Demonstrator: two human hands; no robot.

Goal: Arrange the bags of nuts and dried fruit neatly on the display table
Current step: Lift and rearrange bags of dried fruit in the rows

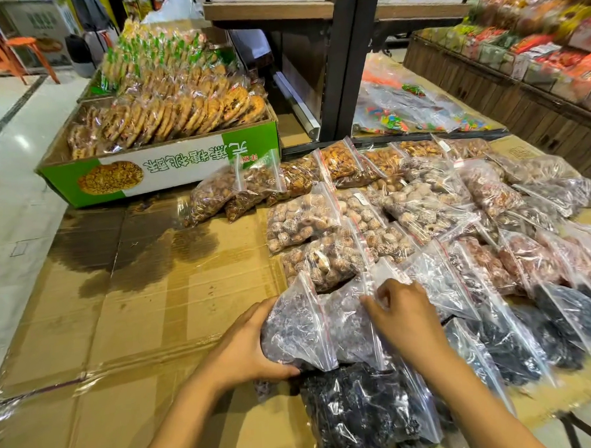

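Observation:
Several clear zip bags of nuts and dried fruit lie in rows on the cardboard-covered display table [127, 301]. My left hand [249, 346] grips the left side of a bag of purplish dried fruit [293, 330] at the near end. My right hand [405, 317] rests on the neighbouring bag of the same fruit [351, 327], fingers curled at its zip edge. A bag of black dried fruit [362, 412] lies just below both hands. Bags of brown nuts [300, 220] and reddish fruit [522, 263] lie further back.
A green and white carton of packed round biscuits [168, 169] stands at the table's back left. A dark metal shelf post [350, 60] rises behind the bags. Shelves of packaged snacks [534, 40] run along the right. Tiled floor [12, 142] lies at the left.

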